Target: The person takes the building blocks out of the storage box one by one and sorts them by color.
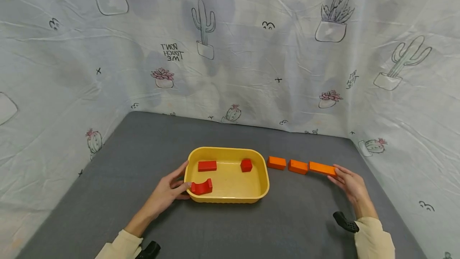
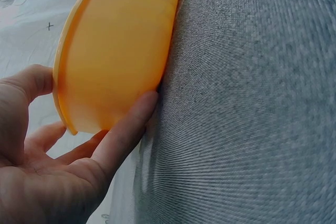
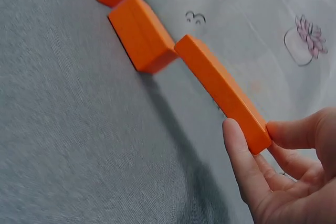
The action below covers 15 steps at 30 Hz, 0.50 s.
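Note:
My left hand (image 1: 169,191) grips the left end of a yellow plastic tub (image 1: 230,200), thumb on the rim and fingers along the outer wall, as the left wrist view confirms. Inside the tub lie a red rectangular block (image 1: 207,166), a small red cube-like block (image 1: 246,165) and a red block with a curved notch (image 1: 202,187). At the right, my right hand (image 1: 352,185) pinches one end of a long orange block (image 3: 220,87). In the right wrist view that block is held above the table, beside an orange block (image 1: 298,166). Another orange block (image 1: 276,162) lies nearer the tub.
The dark grey tabletop (image 1: 230,231) spreads around the tub. White cloth (image 1: 244,51) with cactus drawings hangs behind and at both sides. Black devices sit at the left wrist (image 1: 149,250) and the right wrist (image 1: 345,223).

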{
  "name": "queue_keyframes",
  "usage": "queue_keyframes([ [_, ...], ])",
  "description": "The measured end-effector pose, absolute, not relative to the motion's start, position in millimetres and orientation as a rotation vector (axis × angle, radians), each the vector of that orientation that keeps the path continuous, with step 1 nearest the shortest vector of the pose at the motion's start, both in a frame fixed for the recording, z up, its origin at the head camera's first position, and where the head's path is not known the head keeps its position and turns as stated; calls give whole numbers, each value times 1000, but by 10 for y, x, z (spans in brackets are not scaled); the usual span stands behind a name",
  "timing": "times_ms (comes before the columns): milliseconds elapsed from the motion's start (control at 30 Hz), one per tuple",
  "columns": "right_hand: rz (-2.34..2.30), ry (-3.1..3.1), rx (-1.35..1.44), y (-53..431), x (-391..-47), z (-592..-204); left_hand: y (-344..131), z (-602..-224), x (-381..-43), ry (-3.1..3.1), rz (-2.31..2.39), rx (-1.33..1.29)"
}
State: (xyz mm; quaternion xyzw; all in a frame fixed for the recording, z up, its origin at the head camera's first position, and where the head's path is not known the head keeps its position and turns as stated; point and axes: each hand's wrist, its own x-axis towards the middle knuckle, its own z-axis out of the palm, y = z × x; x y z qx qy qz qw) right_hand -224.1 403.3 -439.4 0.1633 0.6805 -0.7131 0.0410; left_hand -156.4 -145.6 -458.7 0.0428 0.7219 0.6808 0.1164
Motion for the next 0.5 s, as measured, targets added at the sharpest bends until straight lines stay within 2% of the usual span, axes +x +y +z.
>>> queue_keyframes([
  [500, -1855, 2311, 570, 4025, -2302, -4541, -1451, -4563, -1564, 2102, 1993, 122],
])
